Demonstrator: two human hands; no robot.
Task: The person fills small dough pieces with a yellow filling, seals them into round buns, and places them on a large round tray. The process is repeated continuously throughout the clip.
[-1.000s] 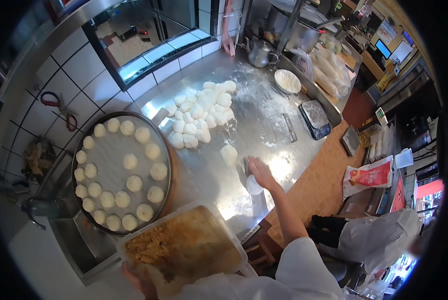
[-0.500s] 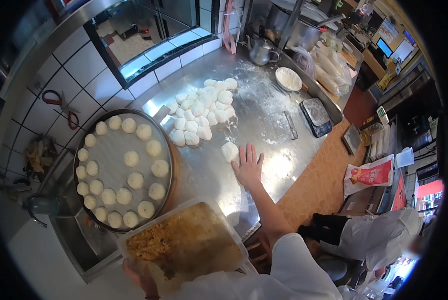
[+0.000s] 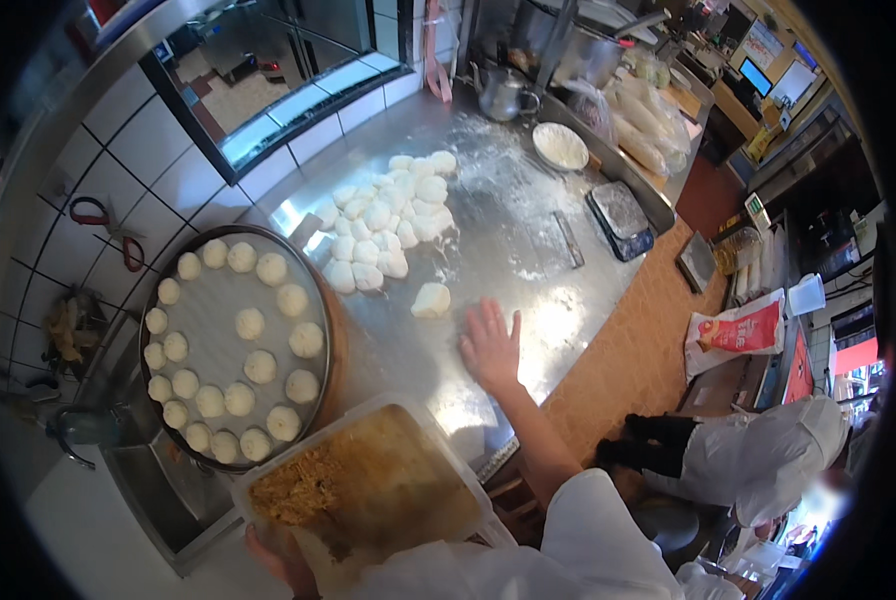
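Observation:
My right hand (image 3: 491, 348) is open, palm down and fingers stretched, over the steel worktop (image 3: 408, 350). A single white dough piece (image 3: 431, 300) lies just beyond it to the left, apart from the fingertips. At the lower left, my left hand (image 3: 281, 562) grips the side of a clear plastic tub (image 3: 443, 425); some of its fingers are hidden. Brown shredded filling (image 3: 298, 485) sits in the tub's left end. Farther off, a cluster of floured dough pieces (image 3: 378, 215) lies on the steel. Left of the tub, a round tray (image 3: 203, 325) bears several pleated buns (image 3: 250, 323).
A flour bowl (image 3: 560, 147), a short bar (image 3: 569, 240) and a scale (image 3: 621, 215) occupy the worktop's far right. A metal teapot (image 3: 506, 95) stands at the back. Scissors (image 3: 108, 232) hang on the tiled wall. A person in white (image 3: 758, 455) is at the right.
My right hand has drawn back slightly from the dough piece, leaving a gap; that piece now looks longer and tilted. My left hand stays at the tub. The whole view has shifted slightly.

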